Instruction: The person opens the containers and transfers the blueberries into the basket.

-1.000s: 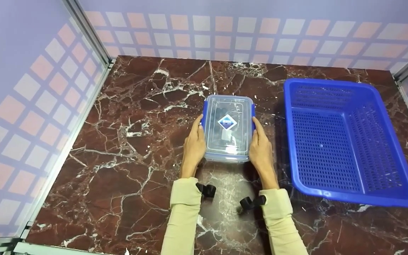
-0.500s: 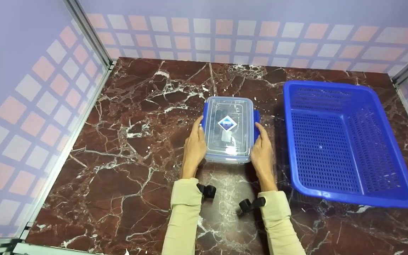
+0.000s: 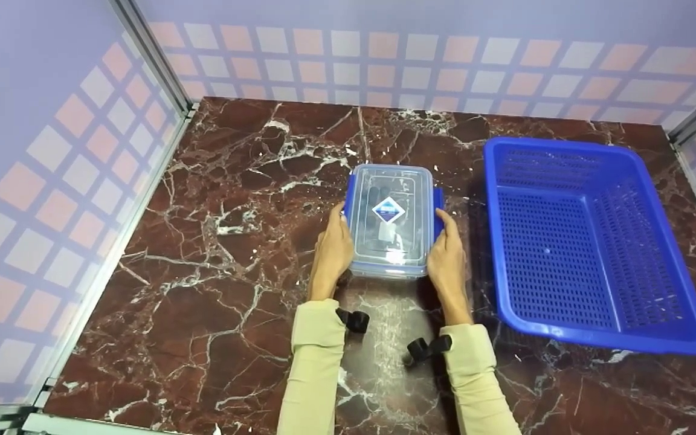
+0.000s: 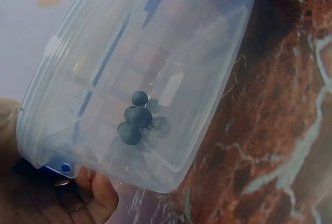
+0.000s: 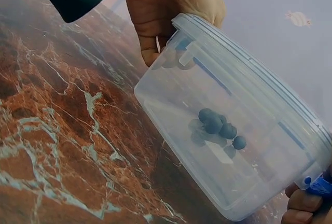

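A clear plastic food container (image 3: 378, 248) with a lid and a diamond-shaped label sits in front of me on the marble-patterned table. My left hand (image 3: 332, 257) grips its left side, by the blue latch (image 3: 349, 192) there; the left wrist view shows fingers curled low against the wall. On the other side my right hand (image 3: 447, 260) holds the right blue latch (image 3: 438, 202), which is swung outward from the lid. Several dark round balls (image 4: 137, 117) lie inside the container, visible through its wall in both wrist views.
A large blue perforated basket (image 3: 602, 339) stands to the right of the container. Patterned panels (image 3: 378, 60) on metal frames enclose the back and sides. A black wrist camera (image 3: 357, 322) is strapped to each sleeve.
The right latch has swung outward from the lid, and my right fingers have moved slightly outward with it. Over the last half second almost nothing has moved; my left hand stays at its side.
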Tool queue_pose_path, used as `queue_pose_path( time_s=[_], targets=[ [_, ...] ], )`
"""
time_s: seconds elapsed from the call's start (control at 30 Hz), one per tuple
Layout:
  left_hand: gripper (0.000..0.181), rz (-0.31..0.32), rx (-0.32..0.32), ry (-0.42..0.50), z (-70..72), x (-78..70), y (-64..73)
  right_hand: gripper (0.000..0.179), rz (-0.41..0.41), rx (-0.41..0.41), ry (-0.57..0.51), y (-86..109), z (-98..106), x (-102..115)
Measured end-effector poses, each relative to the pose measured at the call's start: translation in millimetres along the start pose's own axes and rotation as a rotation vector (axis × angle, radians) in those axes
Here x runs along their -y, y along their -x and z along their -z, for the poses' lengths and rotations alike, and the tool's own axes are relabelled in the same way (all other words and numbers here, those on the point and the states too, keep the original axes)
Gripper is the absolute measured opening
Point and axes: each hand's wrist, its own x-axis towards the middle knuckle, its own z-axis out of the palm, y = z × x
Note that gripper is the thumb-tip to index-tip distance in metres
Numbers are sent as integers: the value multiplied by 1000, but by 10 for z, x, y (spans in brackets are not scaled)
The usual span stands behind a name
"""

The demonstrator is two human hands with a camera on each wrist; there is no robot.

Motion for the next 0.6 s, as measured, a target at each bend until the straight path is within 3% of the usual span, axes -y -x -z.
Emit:
queue_pose_path(
  time_s=[0.3,0.6],
  targets=[
    [34,45,-63,44,-17,61,-17,41,7,-1,12,4,1,-12],
    [29,107,-63,70,-36,49,-22,40,13,-17,-12,-8,4,-30]
  ],
)
